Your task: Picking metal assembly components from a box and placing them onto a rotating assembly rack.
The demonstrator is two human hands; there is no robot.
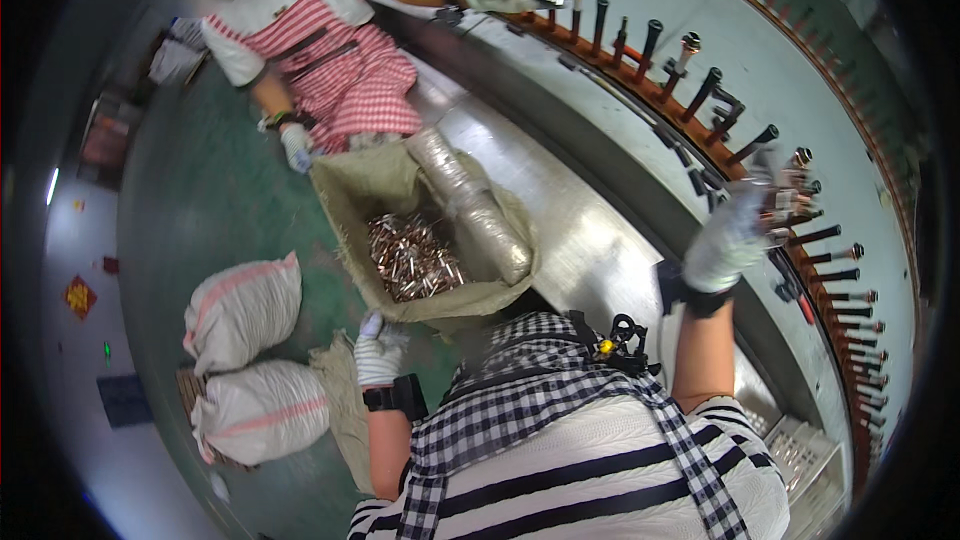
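The left hand (380,352), in a white striped glove, is touching the rim of a khaki cloth-lined bin (365,280) carrying a heap of small, shiny copper-and-silver metal pieces (412,258). The right hand (735,240), white-gloved and blurred, is reaching over the pale grey counter's (720,40) near edge, at glinting copper-coloured metal parts (790,202); I cannot tell whether either is gripping.

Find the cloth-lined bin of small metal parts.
In the head view, the cloth-lined bin sits just left of centre, between the person's left hand and the co-worker's lowered gloved hand.
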